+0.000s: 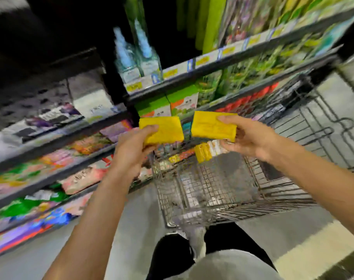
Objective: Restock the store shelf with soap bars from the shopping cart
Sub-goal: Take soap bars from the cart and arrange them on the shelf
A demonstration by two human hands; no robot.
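Holding one yellow soap pack in each hand, the person is seen above the wire shopping cart [208,184]. The left soap pack [162,130] is gripped by the left hand [135,144], with the thumb laid on top and the fingers curled under it. The right soap pack [213,125] is pinched by the right hand [247,136], thumb on top and fingers below. The two packs are held near each other but apart, up in front of the shelves [115,114].

More yellow packs [202,151] are left at the far end of the cart, so it is judged that the job is not done.

A pack could be dropped, because each one is held by one end only. The picture is blurred, so fast moving is guessed, and a pack could be knocked on a shelf edge. Goods already on the shelf could be pushed over if the packs are shoved in hard. The right spot for the soap cannot be made out.
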